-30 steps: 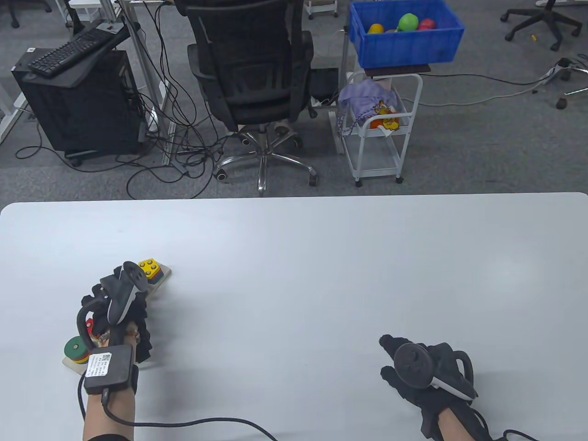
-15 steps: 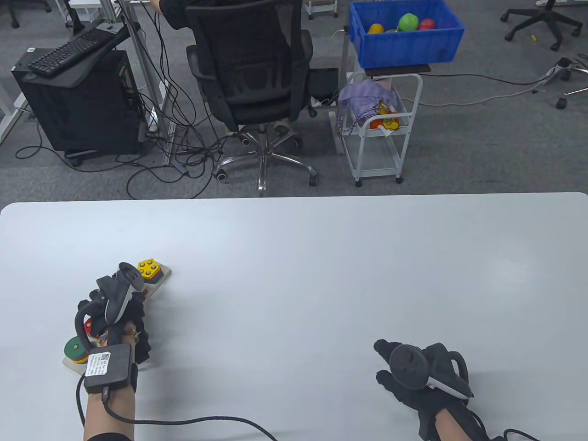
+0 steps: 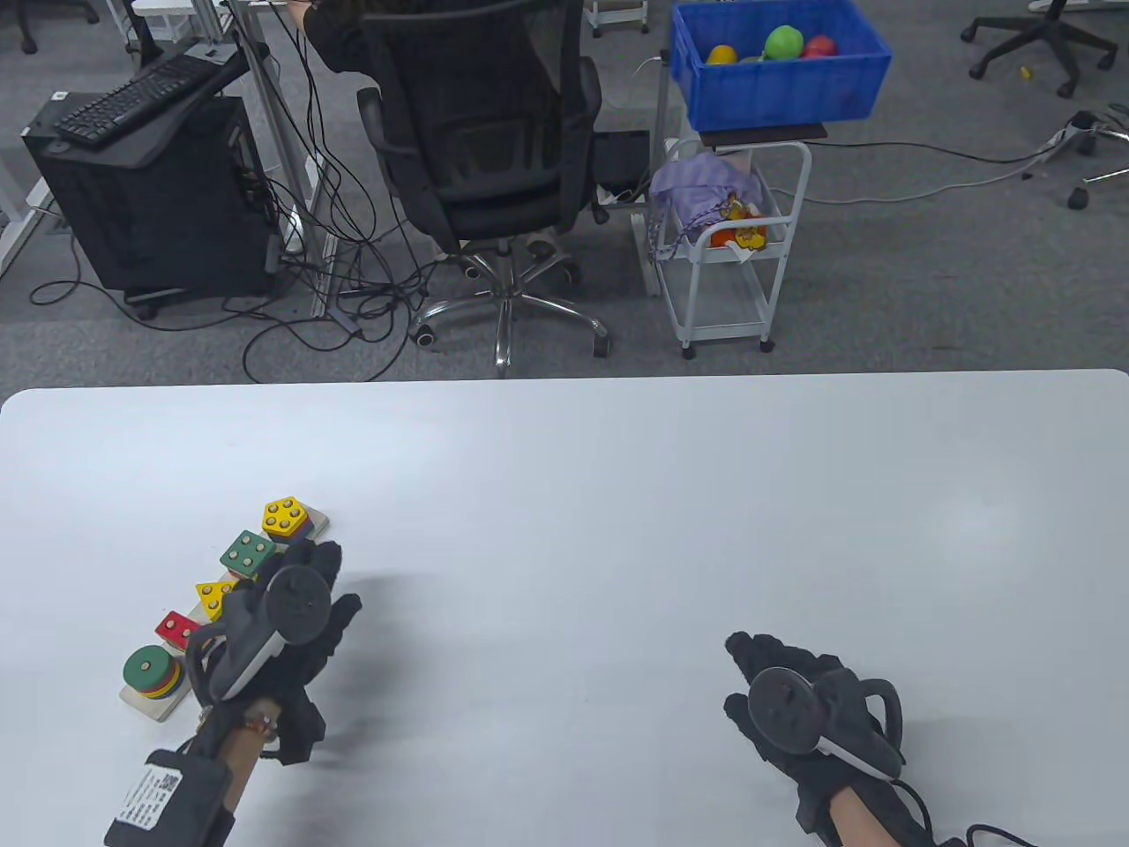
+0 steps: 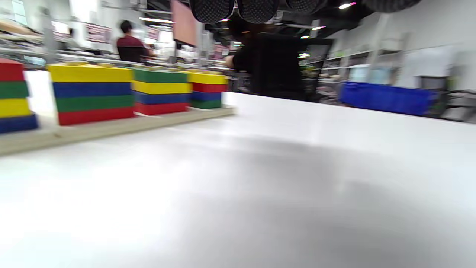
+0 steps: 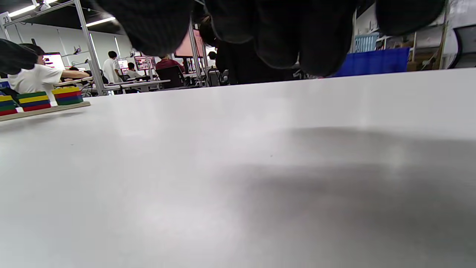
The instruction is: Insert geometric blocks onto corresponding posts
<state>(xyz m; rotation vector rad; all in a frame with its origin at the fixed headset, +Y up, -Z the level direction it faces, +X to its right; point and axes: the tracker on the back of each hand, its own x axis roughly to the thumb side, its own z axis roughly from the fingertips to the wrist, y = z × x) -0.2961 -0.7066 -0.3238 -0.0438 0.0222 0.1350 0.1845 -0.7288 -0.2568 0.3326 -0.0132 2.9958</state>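
Observation:
A wooden peg board (image 3: 150,703) lies at the table's near left with five stacks of coloured blocks on it: a green round stack (image 3: 150,669), a red rectangle (image 3: 179,627), a yellow triangle (image 3: 214,598), a green square (image 3: 249,554) and a yellow pentagon (image 3: 285,516). My left hand (image 3: 322,573) is just right of the board, fingers spread, holding nothing. The left wrist view shows the stacks (image 4: 91,93) side-on, with fingertips (image 4: 212,9) at the top edge. My right hand (image 3: 750,679) rests empty on the table at the near right, far from the board (image 5: 41,106).
The white table (image 3: 617,494) stretches between the two hands. Beyond its far edge stand a black office chair (image 3: 481,132), a white cart (image 3: 732,256) and a blue bin (image 3: 776,62) holding toy fruit.
My left hand has come off the board and moved right and nearer, uncovering the three middle stacks. My right hand has barely shifted.

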